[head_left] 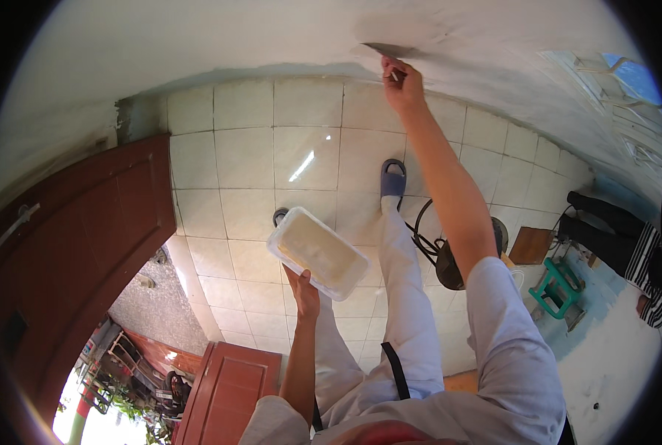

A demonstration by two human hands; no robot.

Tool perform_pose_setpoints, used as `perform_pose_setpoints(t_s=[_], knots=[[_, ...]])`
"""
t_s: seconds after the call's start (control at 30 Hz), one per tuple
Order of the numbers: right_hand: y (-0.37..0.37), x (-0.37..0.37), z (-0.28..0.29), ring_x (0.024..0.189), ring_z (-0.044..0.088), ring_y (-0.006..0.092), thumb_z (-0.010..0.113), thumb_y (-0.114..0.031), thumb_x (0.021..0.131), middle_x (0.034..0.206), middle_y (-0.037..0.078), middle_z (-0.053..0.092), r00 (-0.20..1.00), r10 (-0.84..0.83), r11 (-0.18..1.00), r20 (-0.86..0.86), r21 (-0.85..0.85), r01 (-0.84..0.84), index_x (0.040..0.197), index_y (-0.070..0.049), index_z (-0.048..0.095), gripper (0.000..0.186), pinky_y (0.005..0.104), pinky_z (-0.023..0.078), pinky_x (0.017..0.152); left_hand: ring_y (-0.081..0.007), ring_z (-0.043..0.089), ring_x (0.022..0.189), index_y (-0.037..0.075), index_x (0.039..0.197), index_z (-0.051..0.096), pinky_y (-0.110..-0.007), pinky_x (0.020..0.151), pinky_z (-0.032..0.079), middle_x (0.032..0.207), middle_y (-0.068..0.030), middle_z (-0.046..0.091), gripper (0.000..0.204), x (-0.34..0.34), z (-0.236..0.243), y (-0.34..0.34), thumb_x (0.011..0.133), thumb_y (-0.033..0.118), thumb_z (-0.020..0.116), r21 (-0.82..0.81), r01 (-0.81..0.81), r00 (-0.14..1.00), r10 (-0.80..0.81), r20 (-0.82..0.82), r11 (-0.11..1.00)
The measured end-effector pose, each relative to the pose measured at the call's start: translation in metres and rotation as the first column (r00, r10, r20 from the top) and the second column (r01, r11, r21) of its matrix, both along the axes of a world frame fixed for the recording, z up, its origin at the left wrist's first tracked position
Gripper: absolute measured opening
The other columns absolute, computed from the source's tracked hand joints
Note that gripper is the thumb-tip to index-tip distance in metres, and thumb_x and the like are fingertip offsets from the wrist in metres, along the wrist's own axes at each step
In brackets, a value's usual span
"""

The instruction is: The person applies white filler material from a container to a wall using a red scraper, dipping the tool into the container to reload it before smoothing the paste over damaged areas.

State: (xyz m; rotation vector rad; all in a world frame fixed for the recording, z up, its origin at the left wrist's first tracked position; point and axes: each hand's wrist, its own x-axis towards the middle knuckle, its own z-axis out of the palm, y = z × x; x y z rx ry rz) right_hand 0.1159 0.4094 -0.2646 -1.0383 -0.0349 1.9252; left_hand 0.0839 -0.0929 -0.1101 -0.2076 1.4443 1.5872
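Observation:
My left hand [302,291] holds a clear rectangular plastic tub [317,252] filled with pale creamy paste, gripping its near edge at about waist height. My right hand [401,83] is stretched far out and grips a flat putty knife [387,50], whose blade presses against the light grey wall [272,44] at a rough patch. My right leg in pale trousers reaches forward, ending in a blue slipper [392,179] on the tiled floor.
Cream floor tiles [242,170] run up to the wall. A brown wooden door [86,245] stands open at the left. At right are a dark floor fan [449,259], a green plastic stool [557,285], a brown board [531,245] and dark striped clothing [627,237].

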Motion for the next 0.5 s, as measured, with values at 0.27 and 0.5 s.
perform_pose_setpoints(t_s=[0.27,0.5], knots=[[-0.031,0.035,0.109,0.089,0.066,0.023,0.047,0.0,0.096,0.108,0.02,0.066,0.982,-0.145,0.985,-0.119,0.074,0.154,0.113,0.014,0.058,0.025,0.019,0.057,0.064,-0.0287,0.031,0.147,0.01,0.162,0.013,-0.045,0.121,0.026,0.159,-0.0115,0.031,0.097,-0.011,0.016,0.009,0.088,0.037,0.068,-0.001,0.065,0.998,-0.065,-0.02,0.998],[-0.053,-0.017,0.008,0.086,0.069,0.0209,0.052,-0.006,0.092,0.097,0.012,0.072,0.93,0.283,0.958,0.234,-0.034,-0.284,0.096,0.0,0.064,0.014,0.0226,0.057,0.068,-0.0283,0.03,0.148,0.01,0.163,0.012,-0.044,0.12,0.025,0.16,-0.0115,0.029,0.097,-0.018,0.009,0.003,0.089,0.038,0.069,-0.021,0.041,0.999,-0.042,-0.034,0.999]])
